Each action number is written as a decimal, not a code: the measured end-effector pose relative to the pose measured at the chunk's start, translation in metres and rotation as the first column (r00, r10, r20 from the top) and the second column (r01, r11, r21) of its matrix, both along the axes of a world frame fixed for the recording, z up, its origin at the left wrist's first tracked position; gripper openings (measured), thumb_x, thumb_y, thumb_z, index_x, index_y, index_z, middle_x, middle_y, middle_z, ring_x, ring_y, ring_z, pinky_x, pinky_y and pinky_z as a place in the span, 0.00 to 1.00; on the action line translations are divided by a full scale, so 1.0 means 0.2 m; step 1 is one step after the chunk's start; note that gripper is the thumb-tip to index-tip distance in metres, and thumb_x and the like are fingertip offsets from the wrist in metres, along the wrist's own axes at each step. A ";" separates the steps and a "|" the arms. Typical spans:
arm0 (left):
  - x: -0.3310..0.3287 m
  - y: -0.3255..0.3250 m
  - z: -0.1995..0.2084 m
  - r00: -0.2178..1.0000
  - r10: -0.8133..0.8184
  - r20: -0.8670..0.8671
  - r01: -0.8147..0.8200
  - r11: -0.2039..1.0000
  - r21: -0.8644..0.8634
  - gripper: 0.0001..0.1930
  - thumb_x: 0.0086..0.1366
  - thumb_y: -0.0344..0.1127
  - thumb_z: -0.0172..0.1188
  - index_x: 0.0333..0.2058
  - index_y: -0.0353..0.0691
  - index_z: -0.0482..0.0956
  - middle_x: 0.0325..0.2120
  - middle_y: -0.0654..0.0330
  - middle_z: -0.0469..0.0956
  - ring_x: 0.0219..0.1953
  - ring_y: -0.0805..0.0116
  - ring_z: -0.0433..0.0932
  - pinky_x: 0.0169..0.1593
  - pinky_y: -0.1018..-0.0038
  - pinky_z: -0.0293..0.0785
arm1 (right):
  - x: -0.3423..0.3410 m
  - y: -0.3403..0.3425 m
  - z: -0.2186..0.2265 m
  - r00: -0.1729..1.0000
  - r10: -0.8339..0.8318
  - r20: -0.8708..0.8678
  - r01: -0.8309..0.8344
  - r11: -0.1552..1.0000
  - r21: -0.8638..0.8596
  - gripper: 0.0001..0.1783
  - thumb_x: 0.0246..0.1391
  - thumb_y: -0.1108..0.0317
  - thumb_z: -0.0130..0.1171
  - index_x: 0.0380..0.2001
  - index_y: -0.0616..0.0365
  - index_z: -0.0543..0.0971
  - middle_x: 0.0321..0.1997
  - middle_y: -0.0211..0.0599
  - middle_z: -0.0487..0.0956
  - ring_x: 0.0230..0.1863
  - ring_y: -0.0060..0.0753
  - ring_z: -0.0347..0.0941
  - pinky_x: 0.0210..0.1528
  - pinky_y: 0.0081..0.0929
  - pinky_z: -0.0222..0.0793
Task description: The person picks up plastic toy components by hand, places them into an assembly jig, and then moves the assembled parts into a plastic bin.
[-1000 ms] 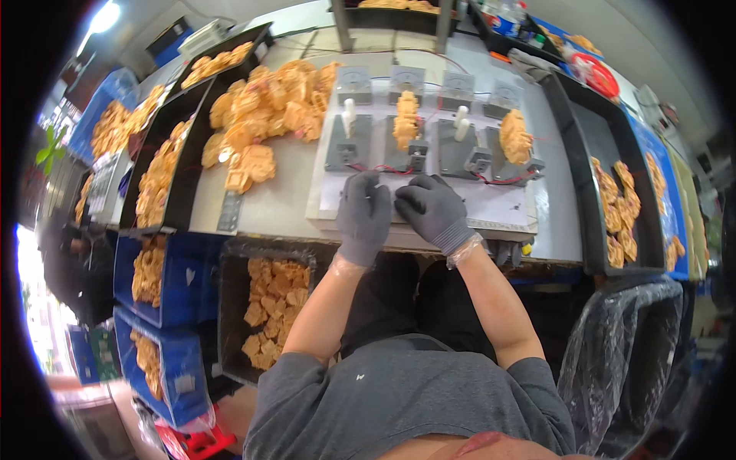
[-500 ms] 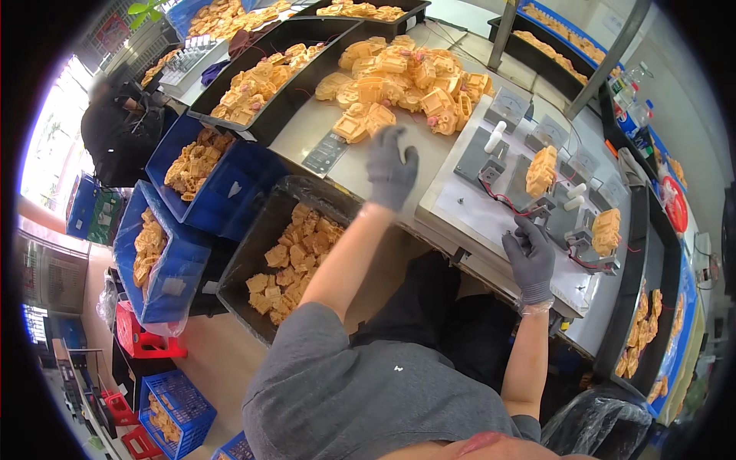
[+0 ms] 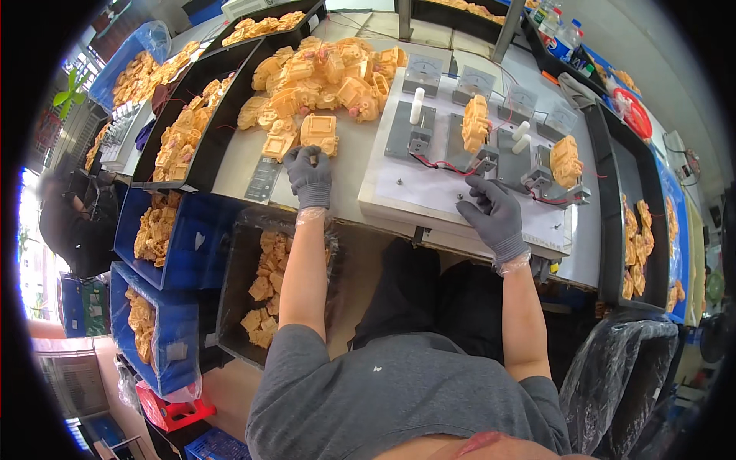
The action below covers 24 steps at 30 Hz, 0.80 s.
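Note:
My left hand (image 3: 310, 182), in a grey glove, has its fingers curled at the lower edge of a light-orange plastic housing (image 3: 318, 133) with a square frame. A second orange housing (image 3: 279, 139) lies beside it, in front of a large heap of housings (image 3: 322, 73). My right hand (image 3: 494, 216), gloved alike, hovers over the near edge of a white test board (image 3: 429, 201), fingers apart and nothing visible in them. Just beyond it, one housing (image 3: 474, 124) stands on a grey fixture with red wires. Another housing (image 3: 566, 161) sits on the fixture to the right.
Dial meters (image 3: 473, 83) line the board's back, near white upright handles (image 3: 417, 106). Black trays of housings flank the bench, left (image 3: 192, 138) and right (image 3: 613, 207). Blue bins (image 3: 176, 238) and a lined black bin (image 3: 230, 307) stand at lower left. Metal posts (image 3: 506, 34) rise behind.
My view has turned to the right. My left hand has closed in on the housing at the heap's front, which now faces up squarely. My right hand stays by the fixture.

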<state>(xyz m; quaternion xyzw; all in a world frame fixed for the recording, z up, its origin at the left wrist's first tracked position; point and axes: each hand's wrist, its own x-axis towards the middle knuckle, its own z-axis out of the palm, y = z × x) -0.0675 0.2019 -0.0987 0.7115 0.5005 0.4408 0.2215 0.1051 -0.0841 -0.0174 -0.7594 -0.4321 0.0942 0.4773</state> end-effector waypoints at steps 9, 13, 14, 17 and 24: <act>0.12 -0.13 0.19 0.819 0.028 -0.574 0.165 0.946 0.281 0.21 0.48 0.38 0.61 0.44 0.50 0.73 0.47 0.52 0.68 0.50 0.48 0.64 0.52 0.61 0.66 | -0.02 -0.02 0.00 1.000 0.006 0.012 -0.006 1.000 -0.023 0.22 0.37 0.67 0.66 0.41 0.57 0.77 0.30 0.31 0.74 0.29 0.23 0.69 0.35 0.20 0.68; 0.08 -0.04 0.03 0.905 -0.088 -0.416 0.166 0.974 0.156 0.22 0.48 0.39 0.62 0.45 0.47 0.71 0.45 0.52 0.68 0.51 0.48 0.63 0.49 0.61 0.68 | -0.02 -0.02 -0.03 1.000 0.014 -0.028 -0.014 1.000 -0.007 0.22 0.37 0.67 0.66 0.41 0.58 0.77 0.30 0.31 0.74 0.28 0.22 0.69 0.35 0.20 0.68; 0.07 -0.06 0.03 0.908 -0.039 -0.417 0.150 0.960 0.236 0.21 0.50 0.40 0.62 0.44 0.44 0.71 0.44 0.51 0.69 0.48 0.52 0.67 0.48 0.61 0.69 | -0.02 -0.02 -0.03 0.999 0.014 -0.037 -0.014 1.000 -0.006 0.22 0.37 0.67 0.66 0.41 0.58 0.77 0.30 0.31 0.74 0.28 0.22 0.68 0.35 0.20 0.68; 0.03 -0.07 0.05 0.996 -0.059 -0.061 0.062 0.997 0.053 0.19 0.54 0.40 0.60 0.43 0.39 0.71 0.41 0.53 0.72 0.41 0.56 0.72 0.43 0.66 0.72 | 0.00 -0.02 -0.03 0.999 0.009 -0.052 -0.010 1.000 -0.017 0.23 0.37 0.66 0.67 0.41 0.58 0.77 0.30 0.31 0.74 0.28 0.22 0.68 0.35 0.20 0.68; -0.18 -0.25 0.32 0.047 0.041 0.998 0.753 0.656 -0.062 0.25 0.59 0.50 0.56 0.47 0.37 0.68 0.39 0.59 0.74 0.38 0.63 0.77 0.32 0.67 0.80 | -0.01 0.00 0.00 0.999 -0.008 0.037 0.010 0.999 -0.050 0.26 0.36 0.64 0.68 0.42 0.58 0.77 0.32 0.33 0.75 0.31 0.25 0.71 0.37 0.22 0.69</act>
